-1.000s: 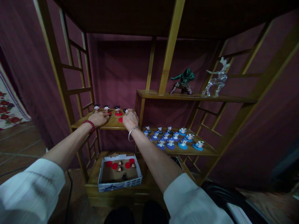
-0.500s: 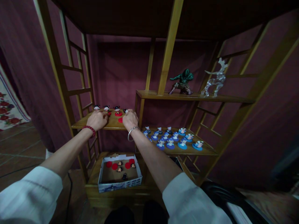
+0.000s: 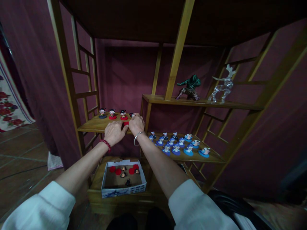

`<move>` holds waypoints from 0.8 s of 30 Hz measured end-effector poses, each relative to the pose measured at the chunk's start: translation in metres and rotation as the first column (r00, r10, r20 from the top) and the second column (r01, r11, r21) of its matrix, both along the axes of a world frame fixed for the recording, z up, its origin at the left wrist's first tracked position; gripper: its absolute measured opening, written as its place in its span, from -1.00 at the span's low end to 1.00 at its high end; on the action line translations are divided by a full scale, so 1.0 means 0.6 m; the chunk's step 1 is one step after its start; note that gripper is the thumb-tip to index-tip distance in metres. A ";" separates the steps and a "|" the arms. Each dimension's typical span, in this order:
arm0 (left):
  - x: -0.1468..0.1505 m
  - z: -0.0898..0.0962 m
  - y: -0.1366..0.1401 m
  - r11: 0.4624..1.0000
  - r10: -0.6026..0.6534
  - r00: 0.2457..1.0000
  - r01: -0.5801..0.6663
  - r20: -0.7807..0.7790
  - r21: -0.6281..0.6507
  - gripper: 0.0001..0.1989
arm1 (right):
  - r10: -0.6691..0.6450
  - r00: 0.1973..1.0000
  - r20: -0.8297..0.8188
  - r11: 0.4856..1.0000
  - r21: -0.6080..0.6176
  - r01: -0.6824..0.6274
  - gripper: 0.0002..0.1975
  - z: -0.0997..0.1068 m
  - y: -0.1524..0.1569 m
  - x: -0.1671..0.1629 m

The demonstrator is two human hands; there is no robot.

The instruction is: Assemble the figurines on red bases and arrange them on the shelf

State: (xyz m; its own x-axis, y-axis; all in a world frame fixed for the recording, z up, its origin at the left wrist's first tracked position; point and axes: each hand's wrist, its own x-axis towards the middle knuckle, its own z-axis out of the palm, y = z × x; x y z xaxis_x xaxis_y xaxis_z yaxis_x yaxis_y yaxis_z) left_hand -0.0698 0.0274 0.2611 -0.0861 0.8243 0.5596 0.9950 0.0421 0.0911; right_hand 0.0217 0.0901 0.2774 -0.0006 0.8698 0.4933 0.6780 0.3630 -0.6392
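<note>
My right hand (image 3: pixel 137 124) is closed around a small black-haired figurine (image 3: pixel 131 114) above the left shelf board (image 3: pixel 92 125); its head shows beyond my fingers. My left hand (image 3: pixel 115 132) is beside it, thumb and fingers closed at a red round base (image 3: pixel 126 123) by the board's front edge. Much of the base is hidden by my fingers. Behind my hands three similar figurines stand in a row: one on a dark base (image 3: pixel 102 113), a second on red (image 3: pixel 112 114) and a third on red (image 3: pixel 123 115).
Below, an open cardboard box (image 3: pixel 123 191) contains red bases and loose figurine parts. Several blue and purple figurines (image 3: pixel 176 149) stand on the lower right shelf. Above them are a green-hooded statue (image 3: pixel 190 87) and a clear deer figure (image 3: pixel 223 85). A wooden upright (image 3: pixel 177 52) divides the unit.
My left hand has moved right, from the row of figurines to the red base beside my right hand. My right hand still holds its figurine. The view has shifted slightly.
</note>
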 end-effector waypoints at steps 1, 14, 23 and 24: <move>0.000 -0.001 0.000 1.000 0.009 1.000 -0.009 0.010 0.007 -0.56 | -0.003 1.000 0.001 1.000 -0.003 0.003 -0.69 0.000 0.000 0.000; 0.017 0.000 -0.014 0.990 0.112 0.985 -0.123 0.134 0.075 -0.61 | 0.020 1.000 0.002 1.000 0.014 -0.020 -0.70 0.000 -0.008 0.001; 0.016 -0.003 -0.013 0.987 0.107 0.979 -0.126 0.176 0.098 -0.59 | 0.030 0.999 0.026 0.999 0.029 -0.030 -0.71 0.001 -0.010 0.001; 0.015 -0.002 -0.012 0.987 0.107 0.977 -0.127 0.186 0.096 -0.60 | 0.032 0.999 0.025 0.999 0.031 -0.032 -0.71 0.001 -0.010 0.001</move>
State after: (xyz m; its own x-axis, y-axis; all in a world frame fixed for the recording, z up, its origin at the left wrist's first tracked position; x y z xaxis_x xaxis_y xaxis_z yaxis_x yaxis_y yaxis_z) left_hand -0.0607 0.0201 0.2597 -0.2854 0.7390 0.6103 0.9506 0.1375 0.2782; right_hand 0.0224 0.0842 0.2780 -0.0408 0.8530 0.5203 0.6811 0.4047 -0.6102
